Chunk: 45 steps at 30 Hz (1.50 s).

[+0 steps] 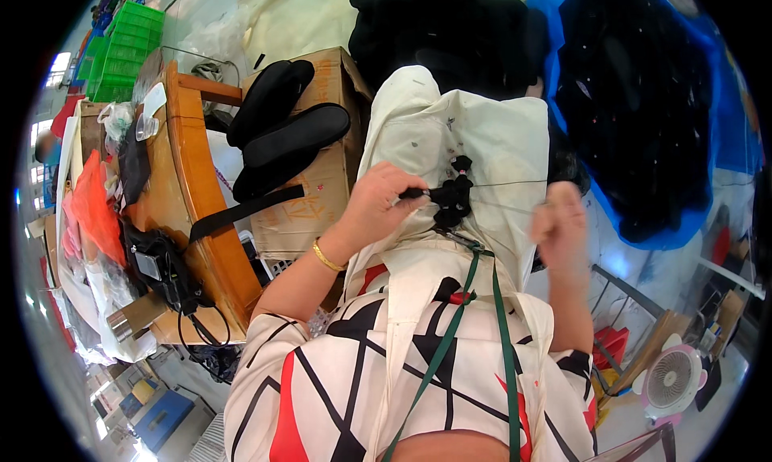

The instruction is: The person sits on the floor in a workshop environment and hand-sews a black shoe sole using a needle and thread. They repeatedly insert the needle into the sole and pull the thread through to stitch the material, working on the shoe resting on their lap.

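Left hand (pixel 381 195) pinching, right hand (pixel 559 223) blurred

The left one grips a small black piece (pixel 413 193) beside a black bundle (pixel 454 207) on the white apron (pixel 503 136). Whether the right holds anything, I cannot tell; thread (pixel 515 184) stretches toward it. Farther left, black slippers (pixel 299 135) sit on a cardboard box (pixel 297 222).
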### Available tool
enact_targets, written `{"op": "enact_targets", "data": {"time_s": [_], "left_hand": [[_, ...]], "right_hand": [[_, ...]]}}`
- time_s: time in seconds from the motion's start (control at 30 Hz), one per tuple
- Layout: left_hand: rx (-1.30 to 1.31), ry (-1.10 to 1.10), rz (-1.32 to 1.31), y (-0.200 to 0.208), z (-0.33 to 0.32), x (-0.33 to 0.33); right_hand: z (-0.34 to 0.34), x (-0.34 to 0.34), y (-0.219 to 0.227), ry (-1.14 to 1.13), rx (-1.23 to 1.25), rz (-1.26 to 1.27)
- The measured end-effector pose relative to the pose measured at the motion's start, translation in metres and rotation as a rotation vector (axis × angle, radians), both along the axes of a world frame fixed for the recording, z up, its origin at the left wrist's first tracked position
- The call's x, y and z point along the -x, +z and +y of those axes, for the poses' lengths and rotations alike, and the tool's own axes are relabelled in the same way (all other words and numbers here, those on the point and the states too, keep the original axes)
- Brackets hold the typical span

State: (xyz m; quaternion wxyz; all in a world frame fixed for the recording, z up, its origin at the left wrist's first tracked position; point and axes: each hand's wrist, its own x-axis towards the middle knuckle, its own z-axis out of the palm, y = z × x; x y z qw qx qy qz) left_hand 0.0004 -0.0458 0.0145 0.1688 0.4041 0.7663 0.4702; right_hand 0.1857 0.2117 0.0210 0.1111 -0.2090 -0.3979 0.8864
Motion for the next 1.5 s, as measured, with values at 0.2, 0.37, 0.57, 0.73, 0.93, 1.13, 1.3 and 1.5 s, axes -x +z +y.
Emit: {"op": "enact_targets", "data": {"time_s": [0.2, 0.37, 0.57, 0.73, 0.93, 1.13, 1.3, 1.5], "left_hand": [[-0.002, 0.114, 0.074, 0.000, -0.013, 0.025], [-0.004, 0.121, 0.075, -0.017, -0.011, 0.014], [-0.116, 0.026, -0.065, -0.020, 0.012, -0.009], [-0.128, 0.029, -0.359, -0.022, 0.002, -0.006], [0.325, 0.323, 0.200, -0.036, -0.055, 0.091], [0.932, 0.376, 0.479, -0.091, -0.098, 0.184], [1.170, 0.183, 0.304, -0.083, -0.077, 0.210], [0.717, 0.247, 0.592, -0.017, -0.040, 0.148]], "right_hand": [[0.222, -0.162, -0.036, -0.957, 0.258, 0.025], [0.190, -0.131, -0.012, -1.356, -0.206, -0.125], [0.011, -0.004, -0.043, -0.153, -0.569, -0.272], [-0.063, 0.057, -0.026, 0.356, -0.921, -0.135], [-0.059, 0.056, -0.052, 0.300, -0.634, -0.255], [-0.064, 0.057, -0.052, 0.281, -0.550, -0.296], [-0.064, 0.051, -0.056, 0.263, -0.659, -0.287], [-0.055, 0.043, -0.043, 0.208, -0.615, -0.315]]}}
